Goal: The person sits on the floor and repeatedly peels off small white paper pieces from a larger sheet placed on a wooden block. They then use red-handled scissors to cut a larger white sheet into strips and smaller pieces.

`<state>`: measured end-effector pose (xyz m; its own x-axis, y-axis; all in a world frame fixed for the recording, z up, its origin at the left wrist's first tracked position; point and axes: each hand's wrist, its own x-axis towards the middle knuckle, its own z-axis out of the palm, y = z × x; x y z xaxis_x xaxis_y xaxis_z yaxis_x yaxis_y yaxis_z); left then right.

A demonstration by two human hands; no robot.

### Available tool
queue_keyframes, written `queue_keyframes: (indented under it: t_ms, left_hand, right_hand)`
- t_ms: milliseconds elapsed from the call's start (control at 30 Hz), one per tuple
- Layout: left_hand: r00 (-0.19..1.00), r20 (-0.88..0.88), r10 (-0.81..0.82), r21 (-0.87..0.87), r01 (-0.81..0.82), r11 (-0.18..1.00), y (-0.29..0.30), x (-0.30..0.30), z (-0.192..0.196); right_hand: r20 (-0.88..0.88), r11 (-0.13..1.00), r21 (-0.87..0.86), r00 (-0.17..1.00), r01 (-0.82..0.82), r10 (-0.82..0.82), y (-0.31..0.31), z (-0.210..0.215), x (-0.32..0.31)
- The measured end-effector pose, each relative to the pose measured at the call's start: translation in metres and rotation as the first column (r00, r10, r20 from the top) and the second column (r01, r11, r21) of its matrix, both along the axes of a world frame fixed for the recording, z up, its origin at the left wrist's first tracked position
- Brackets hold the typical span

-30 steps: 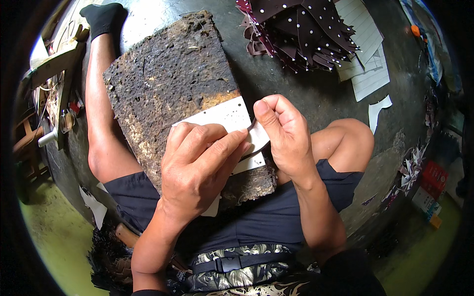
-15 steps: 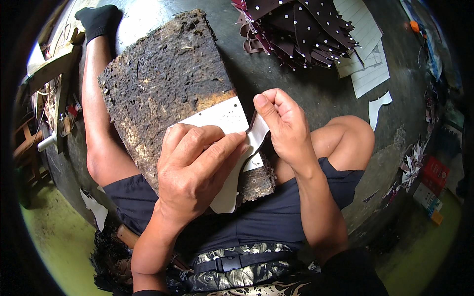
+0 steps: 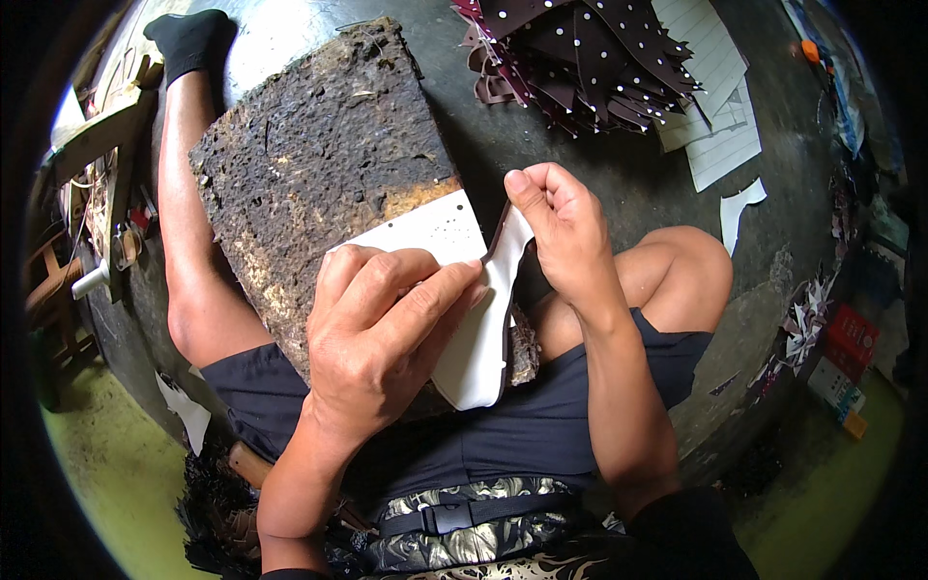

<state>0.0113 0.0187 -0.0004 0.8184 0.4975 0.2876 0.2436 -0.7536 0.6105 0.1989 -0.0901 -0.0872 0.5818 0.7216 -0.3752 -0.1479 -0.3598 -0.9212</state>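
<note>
My right hand (image 3: pixel 564 220) pinches the upper end of a curved white strip of flexible sheet with a dark edge (image 3: pixel 488 333), lifted off the block's right side. My left hand (image 3: pixel 385 307) is closed, its index fingertip pressing the same curved piece where it narrows; the thumb is mostly hidden. Under the left hand lies a flat white template (image 3: pixel 435 224) with small punched holes. It rests on a rough, dark, pitted block (image 3: pixel 319 145) set across my lap. The curved piece's wide lower end hangs over the block's near edge.
A stack of dark polka-dotted cut pieces (image 3: pixel 590 58) lies at the far right beside lined paper sheets (image 3: pixel 720 145). White scraps (image 3: pixel 740 208) lie on the floor. A wooden stand (image 3: pixel 101 135) is at the left. A wooden handle (image 3: pixel 249 464) shows by my left forearm.
The curved white piece has swung to the right and turned, so its lower end now sits farther right. My right hand has shifted very slightly; the left hand stays in place.
</note>
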Motion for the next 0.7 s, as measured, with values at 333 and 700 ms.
queue_keyframes:
  t_ms: [333,700]
  left_hand:
    - [0.999,0.029,0.028,0.025,-0.029,0.999,-0.004,0.001,-0.003]
    - [0.999,0.008,0.039,0.019,-0.039,0.999,-0.005,0.002,-0.002]
  right_hand:
    - [-0.744,0.828,0.134,0.607,0.544,-0.278,-0.014,0.046,-0.025]
    - [-0.426,0.877,0.306,0.877,0.371,-0.222,-0.003,0.058,-0.046]
